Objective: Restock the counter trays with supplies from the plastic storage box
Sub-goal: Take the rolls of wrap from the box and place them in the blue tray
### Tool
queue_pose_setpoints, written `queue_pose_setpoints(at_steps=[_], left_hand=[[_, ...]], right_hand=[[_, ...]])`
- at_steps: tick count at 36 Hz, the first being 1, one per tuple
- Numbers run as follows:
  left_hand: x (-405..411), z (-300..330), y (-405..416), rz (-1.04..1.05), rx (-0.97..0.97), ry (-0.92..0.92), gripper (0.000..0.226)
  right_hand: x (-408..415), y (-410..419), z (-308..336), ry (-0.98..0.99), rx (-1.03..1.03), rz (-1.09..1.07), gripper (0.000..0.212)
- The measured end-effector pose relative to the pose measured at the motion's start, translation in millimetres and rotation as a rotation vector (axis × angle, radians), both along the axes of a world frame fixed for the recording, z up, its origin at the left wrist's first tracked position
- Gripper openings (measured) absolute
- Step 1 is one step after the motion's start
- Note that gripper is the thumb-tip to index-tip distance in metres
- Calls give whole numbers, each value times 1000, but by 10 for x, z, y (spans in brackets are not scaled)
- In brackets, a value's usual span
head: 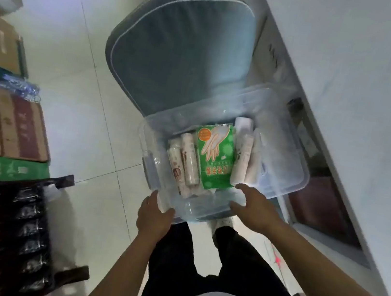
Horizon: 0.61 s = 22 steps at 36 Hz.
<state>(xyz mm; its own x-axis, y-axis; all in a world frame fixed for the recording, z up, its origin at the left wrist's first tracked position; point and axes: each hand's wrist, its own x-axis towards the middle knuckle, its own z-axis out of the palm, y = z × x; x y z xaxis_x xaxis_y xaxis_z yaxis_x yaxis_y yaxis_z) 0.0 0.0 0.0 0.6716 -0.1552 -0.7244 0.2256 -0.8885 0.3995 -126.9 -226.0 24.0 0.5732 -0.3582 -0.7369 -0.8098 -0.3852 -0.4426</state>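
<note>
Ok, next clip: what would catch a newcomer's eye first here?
The green glove packet in the middle of the clear box, with pale rolls lying on both sides of it. Next, both hands at the box's near edge: the left hand grips the rim, the right hand reaches over it.

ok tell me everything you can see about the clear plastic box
The clear plastic box is a see-through rectangular tub with rounded corners and no lid on it. It sits low by the person's feet, partly over a grey cushioned chair seat. Inside lie a green glove packet flanked by several white patterned rolls. The left hand holds its near rim, and the right hand reaches over the near edge with fingers spread.
</note>
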Motion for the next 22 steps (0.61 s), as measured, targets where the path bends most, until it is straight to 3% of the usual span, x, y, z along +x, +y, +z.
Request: queue_pose_setpoints(at_steps=[4,9,15,22], left_hand=[[148,-190,-16,100,-72,-11,82],[162,-345,-29,291,-211,-29,80],[212,-388,-19,551,-303,65,71],[263,-322,-9,621,-384,122,68]], right_hand=[[185,28,-237,39,-47,-108,63],[541,-130,-771,102,-94,-247,67],[913,-420,-1469,192,-53,-673,49],[1164,-525,-1938,325,-134,-706,59]])
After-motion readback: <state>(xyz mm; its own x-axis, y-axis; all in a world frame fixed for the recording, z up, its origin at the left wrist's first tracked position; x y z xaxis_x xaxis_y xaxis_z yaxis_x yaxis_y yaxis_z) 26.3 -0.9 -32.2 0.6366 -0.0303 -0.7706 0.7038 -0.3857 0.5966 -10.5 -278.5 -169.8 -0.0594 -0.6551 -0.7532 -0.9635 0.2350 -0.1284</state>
